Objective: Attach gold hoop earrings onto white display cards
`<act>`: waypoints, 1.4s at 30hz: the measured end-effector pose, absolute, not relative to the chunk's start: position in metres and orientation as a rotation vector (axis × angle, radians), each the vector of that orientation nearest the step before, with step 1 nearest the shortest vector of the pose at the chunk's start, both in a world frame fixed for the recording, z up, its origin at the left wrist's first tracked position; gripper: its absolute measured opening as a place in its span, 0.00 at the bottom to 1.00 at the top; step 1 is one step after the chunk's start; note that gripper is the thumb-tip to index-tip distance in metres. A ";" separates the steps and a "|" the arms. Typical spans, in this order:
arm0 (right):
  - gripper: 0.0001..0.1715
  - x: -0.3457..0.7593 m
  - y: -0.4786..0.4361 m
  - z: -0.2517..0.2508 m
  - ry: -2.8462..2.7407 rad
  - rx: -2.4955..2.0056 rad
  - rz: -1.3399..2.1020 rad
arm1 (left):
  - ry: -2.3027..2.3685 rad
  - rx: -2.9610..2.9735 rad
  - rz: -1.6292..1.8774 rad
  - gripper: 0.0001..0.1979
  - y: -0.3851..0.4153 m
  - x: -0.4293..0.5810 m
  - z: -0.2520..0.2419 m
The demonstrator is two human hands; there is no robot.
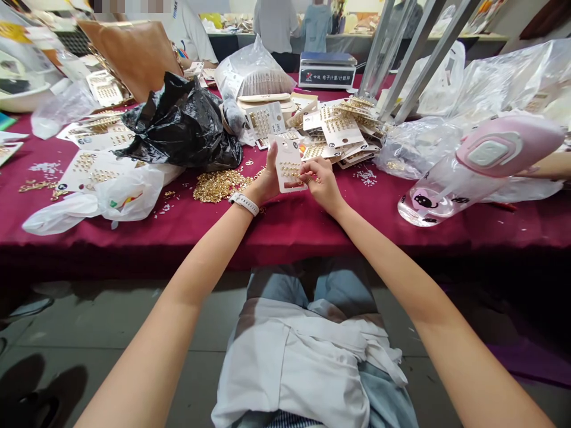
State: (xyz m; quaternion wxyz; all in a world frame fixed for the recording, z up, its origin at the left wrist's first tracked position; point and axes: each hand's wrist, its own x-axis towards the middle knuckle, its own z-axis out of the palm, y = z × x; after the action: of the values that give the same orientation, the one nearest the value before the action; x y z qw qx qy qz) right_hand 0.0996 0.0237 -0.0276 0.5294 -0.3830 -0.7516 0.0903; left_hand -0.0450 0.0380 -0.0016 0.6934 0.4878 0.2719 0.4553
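One white card (285,156) of gold pieces (291,172) above the maroon tablecloth (307,232), long axis pointing away from the wearer, left edge grasped by the left hand (266,180), lower right edge meeting the right hand's (325,187) bent fingers, grip indeterminable.

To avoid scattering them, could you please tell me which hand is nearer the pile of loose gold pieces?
Left. The left hand is just to the right of the gold pile; the right hand is farther right, at the right edge of the white card.
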 end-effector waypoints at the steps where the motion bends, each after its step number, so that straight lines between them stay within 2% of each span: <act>1: 0.05 0.099 0.023 -0.027 -1.792 -0.911 0.209 | 0.588 1.090 1.017 0.36 0.039 -0.044 -0.002; 7: 0.07 0.098 0.017 -0.025 -1.827 -0.899 0.150 | 0.576 1.100 0.979 0.34 0.038 -0.045 -0.004; 24: 0.09 0.100 0.015 -0.024 -1.960 -0.803 0.209 | 0.581 1.109 0.912 0.38 0.034 -0.045 -0.002; 42: 0.13 0.101 0.015 -0.024 -1.966 -0.760 0.175 | 0.640 1.068 0.937 0.36 0.031 -0.043 0.003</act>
State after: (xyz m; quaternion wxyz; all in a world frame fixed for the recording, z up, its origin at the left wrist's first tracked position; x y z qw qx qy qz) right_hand 0.1011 0.0145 -0.0244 0.4912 -0.3130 -0.8097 0.0722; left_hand -0.0435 0.0305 0.0033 0.7115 0.4815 0.2886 0.4227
